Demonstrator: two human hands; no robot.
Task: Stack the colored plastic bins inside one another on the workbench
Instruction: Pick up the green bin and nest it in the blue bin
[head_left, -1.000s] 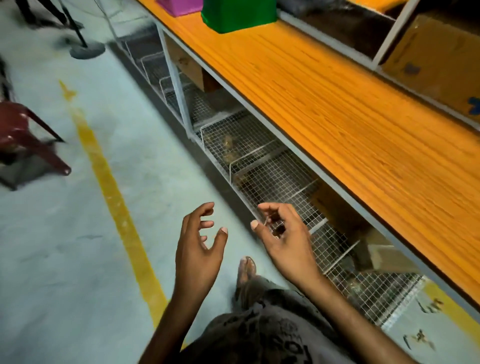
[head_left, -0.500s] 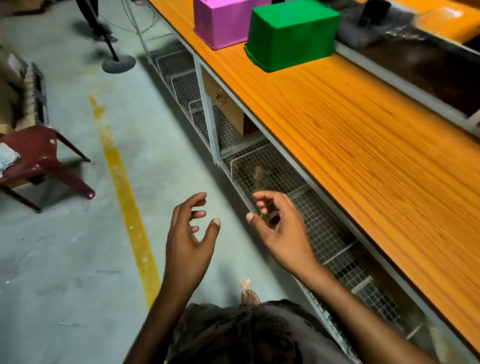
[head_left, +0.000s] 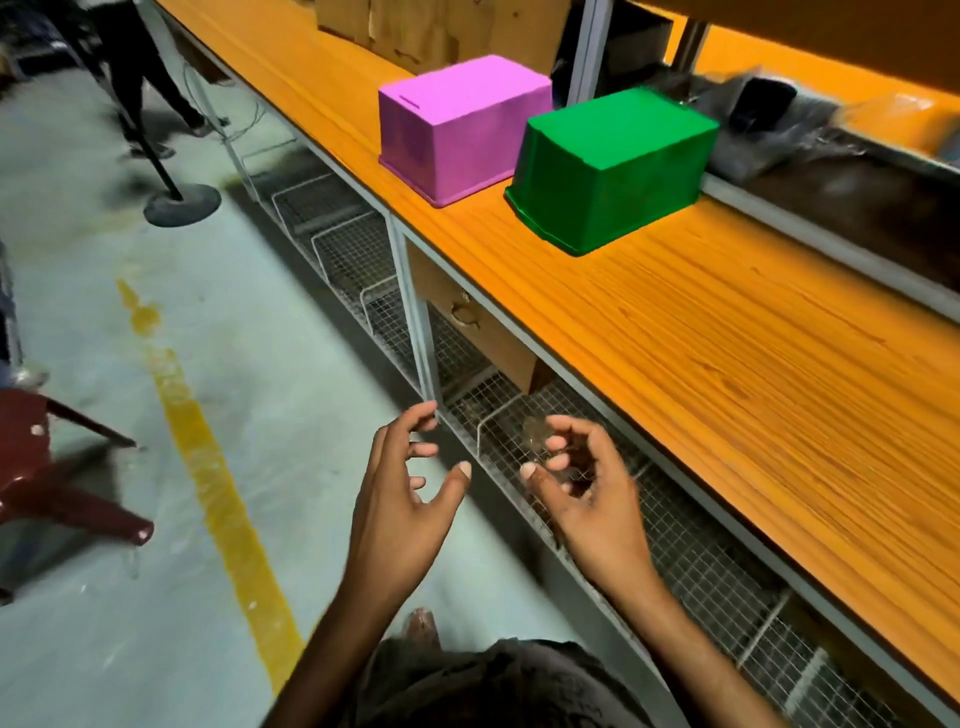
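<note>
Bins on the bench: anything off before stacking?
Both the pink bin and the green bin sit upside down, rims on the workbench, side by side and apart. Neither looks damaged. Both hands are empty.

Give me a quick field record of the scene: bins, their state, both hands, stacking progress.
pink bin: upside down on the workbench, far end
green bin: upside down, beside the pink one, a gap between them
left hand: open, empty, off the bench
right hand: open, empty, off the bench
stacking: not started, bins separate
</note>
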